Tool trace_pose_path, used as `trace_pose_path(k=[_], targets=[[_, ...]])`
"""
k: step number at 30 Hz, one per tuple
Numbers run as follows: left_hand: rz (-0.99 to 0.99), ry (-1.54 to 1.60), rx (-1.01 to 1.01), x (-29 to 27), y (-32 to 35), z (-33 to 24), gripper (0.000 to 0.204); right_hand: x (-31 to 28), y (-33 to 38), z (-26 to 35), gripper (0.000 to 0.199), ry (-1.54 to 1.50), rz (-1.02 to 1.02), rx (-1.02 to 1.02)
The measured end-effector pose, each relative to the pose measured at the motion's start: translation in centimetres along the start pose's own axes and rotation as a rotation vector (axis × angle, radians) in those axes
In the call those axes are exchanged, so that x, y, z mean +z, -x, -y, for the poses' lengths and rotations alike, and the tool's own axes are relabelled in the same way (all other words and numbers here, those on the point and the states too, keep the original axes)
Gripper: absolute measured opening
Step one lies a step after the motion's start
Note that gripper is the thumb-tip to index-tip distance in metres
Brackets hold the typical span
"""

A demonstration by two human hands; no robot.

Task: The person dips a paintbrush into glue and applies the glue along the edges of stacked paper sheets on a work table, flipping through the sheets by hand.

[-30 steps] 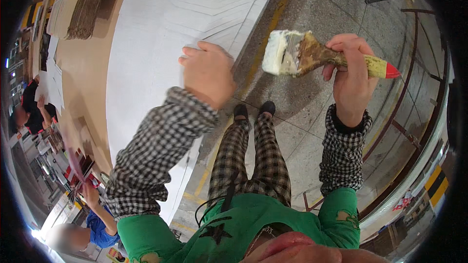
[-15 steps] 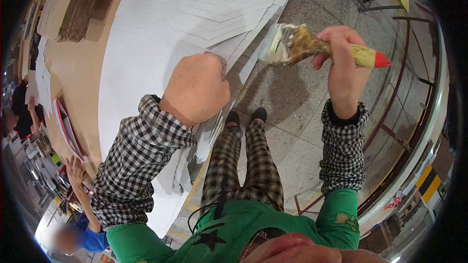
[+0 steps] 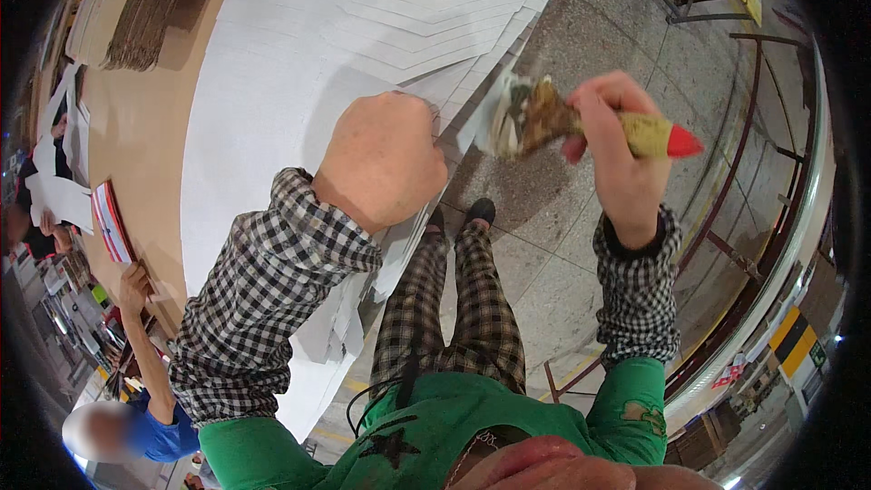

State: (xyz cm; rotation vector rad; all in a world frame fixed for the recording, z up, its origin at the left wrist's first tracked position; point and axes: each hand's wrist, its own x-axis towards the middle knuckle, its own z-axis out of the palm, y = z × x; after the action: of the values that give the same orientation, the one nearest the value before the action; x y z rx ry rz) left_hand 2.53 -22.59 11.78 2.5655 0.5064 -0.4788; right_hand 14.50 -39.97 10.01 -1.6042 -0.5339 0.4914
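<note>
Where white sheets [image 3: 363, 27] lie, wooden table [image 3: 145, 127].

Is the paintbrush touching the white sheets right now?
No, the right hand holds the paintbrush up in the air beside the white sheets.

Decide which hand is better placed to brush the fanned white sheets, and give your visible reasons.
Right. The right hand grips the glue-caked brush, bristles beside the edge of the white sheets. The left hand is a fist pressing on them.
</note>
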Motion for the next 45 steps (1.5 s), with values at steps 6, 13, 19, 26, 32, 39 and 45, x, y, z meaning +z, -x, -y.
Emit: trace_pose_path(k=[6, 13, 19, 26, 32, 39, 45], targets=[[0.027, 0.043, -0.012, -0.1, -0.4, -0.3, 0.017, 0.6, -0.7, 0.4, 0.006, -0.090, -0.075, 0.014], [0.011, 0.007, 0.005, 0.2, -0.8, -0.7, 0.019, 0.6, 0.5, 0.6, 0.004, -0.061, -0.042, 0.050], [0.027, -0.022, 0.014, 0.8, -1.2, -0.8, 0.020, 0.1, 2.8, 0.9, 0.004, -0.024, 0.006, 0.047], [0.006, -0.028, 0.011, 0.9, -1.2, -1.1, 0.022, 0.5, 4.5, -1.5, 0.004, 0.033, 0.058, -0.129], [-0.018, -0.017, 0.024, 1.1, -1.6, -1.5, 0.021, -0.2, 3.1, -0.7, 0.006, 0.014, -0.048, 0.011], [-0.020, -0.011, 0.059, 1.2, -1.7, -1.6, 0.022, -0.6, 2.7, -0.5, 0.010, -0.009, -0.036, 0.045], [0.003, -0.018, 0.047, 0.9, -2.1, -1.7, 0.023, 0.2, 5.3, -1.3, 0.008, 0.059, -0.025, -0.071]])
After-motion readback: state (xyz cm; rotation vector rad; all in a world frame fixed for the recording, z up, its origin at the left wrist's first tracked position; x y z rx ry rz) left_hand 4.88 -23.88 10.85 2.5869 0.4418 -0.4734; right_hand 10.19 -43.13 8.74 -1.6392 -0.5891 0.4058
